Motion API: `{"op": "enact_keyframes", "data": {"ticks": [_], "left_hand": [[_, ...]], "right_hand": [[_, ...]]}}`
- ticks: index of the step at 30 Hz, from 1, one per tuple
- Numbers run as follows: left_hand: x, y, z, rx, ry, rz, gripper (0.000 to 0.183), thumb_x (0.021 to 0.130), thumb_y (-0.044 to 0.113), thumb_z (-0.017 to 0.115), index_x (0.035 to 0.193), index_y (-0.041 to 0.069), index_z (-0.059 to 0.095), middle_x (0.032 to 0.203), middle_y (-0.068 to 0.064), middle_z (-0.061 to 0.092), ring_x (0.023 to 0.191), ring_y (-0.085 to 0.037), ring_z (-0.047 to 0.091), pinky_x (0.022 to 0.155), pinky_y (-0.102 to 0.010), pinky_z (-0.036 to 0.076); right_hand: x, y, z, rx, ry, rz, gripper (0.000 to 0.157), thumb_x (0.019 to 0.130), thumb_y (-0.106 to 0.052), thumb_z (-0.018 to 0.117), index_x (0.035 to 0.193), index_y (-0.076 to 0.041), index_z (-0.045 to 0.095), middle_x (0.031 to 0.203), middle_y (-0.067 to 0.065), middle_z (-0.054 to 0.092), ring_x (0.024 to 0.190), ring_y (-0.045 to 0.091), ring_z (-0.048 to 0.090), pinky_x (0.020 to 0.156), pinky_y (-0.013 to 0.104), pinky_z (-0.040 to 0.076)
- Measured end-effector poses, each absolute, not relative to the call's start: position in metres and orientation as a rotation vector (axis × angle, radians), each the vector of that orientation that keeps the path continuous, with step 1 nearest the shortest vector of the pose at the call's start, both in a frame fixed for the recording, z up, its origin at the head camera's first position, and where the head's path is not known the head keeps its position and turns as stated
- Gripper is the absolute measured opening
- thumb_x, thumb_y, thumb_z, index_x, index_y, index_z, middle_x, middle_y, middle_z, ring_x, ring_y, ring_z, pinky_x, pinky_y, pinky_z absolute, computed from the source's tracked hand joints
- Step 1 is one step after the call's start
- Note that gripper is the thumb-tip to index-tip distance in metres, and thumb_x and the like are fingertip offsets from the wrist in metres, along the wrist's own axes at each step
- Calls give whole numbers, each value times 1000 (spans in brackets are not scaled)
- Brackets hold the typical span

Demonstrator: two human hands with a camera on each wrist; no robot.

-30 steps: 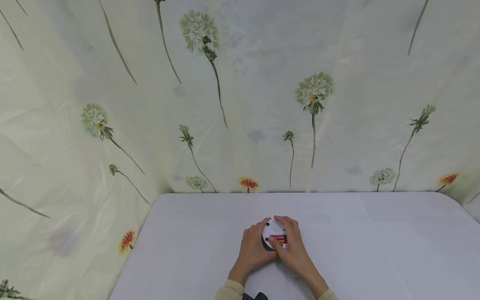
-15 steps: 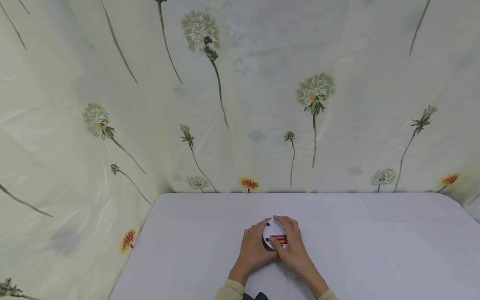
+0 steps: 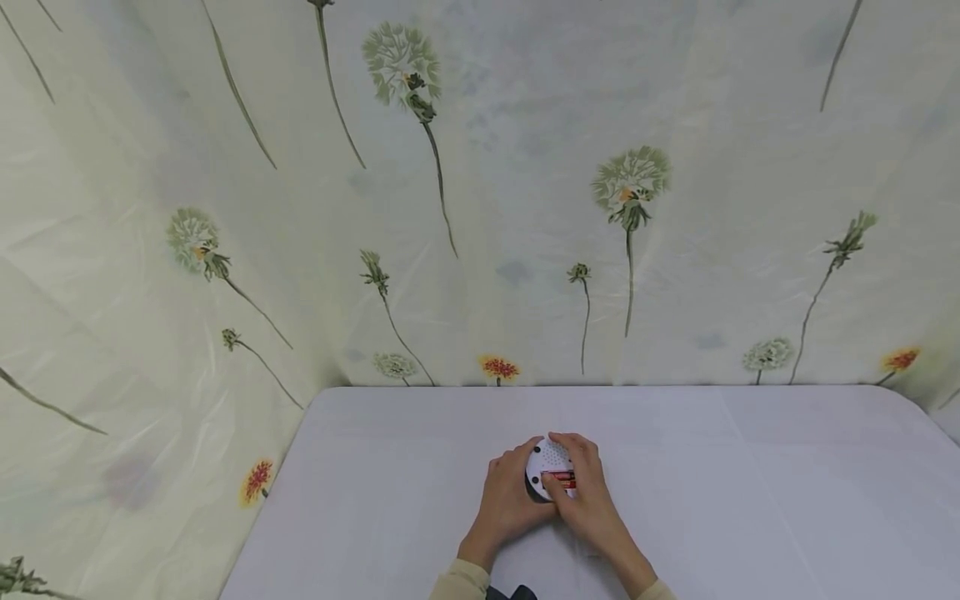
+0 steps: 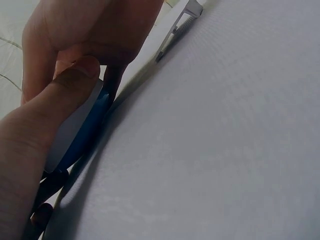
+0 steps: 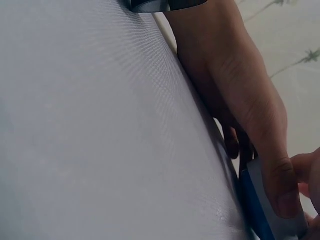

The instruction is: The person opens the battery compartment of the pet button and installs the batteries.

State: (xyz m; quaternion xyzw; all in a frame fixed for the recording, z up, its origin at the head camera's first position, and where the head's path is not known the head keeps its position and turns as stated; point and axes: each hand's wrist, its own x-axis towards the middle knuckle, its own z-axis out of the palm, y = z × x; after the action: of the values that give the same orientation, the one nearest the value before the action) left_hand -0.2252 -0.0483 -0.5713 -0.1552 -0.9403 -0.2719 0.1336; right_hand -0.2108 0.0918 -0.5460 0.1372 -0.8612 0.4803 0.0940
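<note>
A round white battery-powered device (image 3: 553,456) lies with its underside up, showing a grid of small holes and dark round feet. Two red batteries (image 3: 564,478) sit side by side in its open compartment. My left hand (image 3: 507,498) grips the device round its left side. From the right, my right hand (image 3: 590,497) holds it, fingers curled over the far rim and thumb on the near end of the batteries. In the left wrist view the device's side (image 4: 82,132) shows pale above and blue below, close over the white cloth. The right wrist view shows the same blue edge (image 5: 256,207).
A white-covered table (image 3: 720,492) spreads around the hands, its far edge against a flower-printed curtain (image 3: 517,192). A black object (image 3: 519,593) shows at the bottom by the left sleeve. A small pale piece (image 4: 192,8) is at the top of the left wrist view.
Almost nothing differs. Both hands keep their hold on the device, with only a very slight shift of the view and of the right thumb.
</note>
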Motion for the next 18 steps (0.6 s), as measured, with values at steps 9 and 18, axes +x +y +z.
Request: {"op": "enact_keyframes", "data": {"ticks": [9, 18], "left_hand": [[-224, -48, -569, -440, -2746, -803, 88, 59, 61, 67, 132, 25, 35, 115, 8, 57, 98, -5, 51, 88, -31, 35], [-224, -48, -569, -444, -2746, -809, 89, 59, 62, 67, 133, 25, 35, 117, 9, 56, 98, -5, 50, 88, -31, 35]], "right_hand": [[-210, 93, -544, 393, -2586, 1419, 60, 80, -17, 64, 132, -17, 35, 133, 8, 29, 119, 22, 33, 94, 47, 30], [-212, 96, -544, 382, -2631, 1403, 63, 80, -20, 64, 134, -19, 32, 132, 6, 29, 118, 22, 36, 94, 46, 31]]}}
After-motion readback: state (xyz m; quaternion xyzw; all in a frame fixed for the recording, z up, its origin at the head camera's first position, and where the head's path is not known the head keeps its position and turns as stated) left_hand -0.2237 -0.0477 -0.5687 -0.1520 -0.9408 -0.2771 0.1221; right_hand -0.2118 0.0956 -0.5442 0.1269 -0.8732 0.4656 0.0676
